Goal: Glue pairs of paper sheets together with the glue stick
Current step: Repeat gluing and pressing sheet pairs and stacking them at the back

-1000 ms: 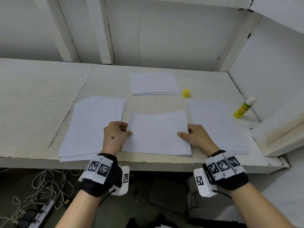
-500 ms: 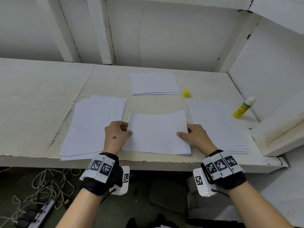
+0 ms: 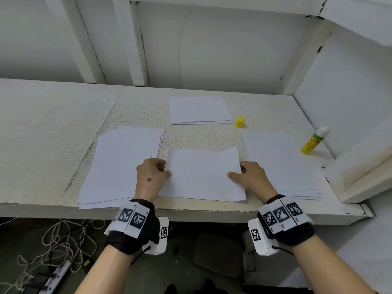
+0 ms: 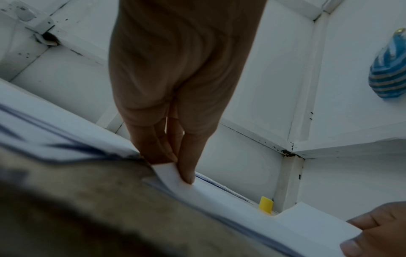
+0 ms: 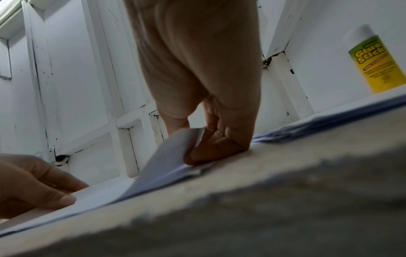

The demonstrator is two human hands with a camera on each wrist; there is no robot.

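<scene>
A white-painted alcove with a rough, chipped white bench (image 3: 53, 132) holds the work. At the near middle lies the paper pair (image 3: 203, 175), long axis running left to right, its far edge lifted and curling. The left hand (image 3: 150, 179) pinches its left edge, thumb on top and fingers (image 4: 186, 167) curled under the raised margin. The right hand (image 3: 250, 179) pinches the right edge the same way, thumb lying flat on the sheet, fingers (image 5: 211, 149) bent beneath the lifted corner and resting on the bench. A fanned left stack (image 3: 118, 166) lies just beside the left hand; a right stack (image 3: 275, 162) lies under the right wrist. A far stack (image 3: 199, 110) sits behind, with the yellow cap (image 3: 240, 122) beside it. The glue stick (image 3: 315, 141) leans against the right wall, uncapped white tip pointing up and away
</scene>
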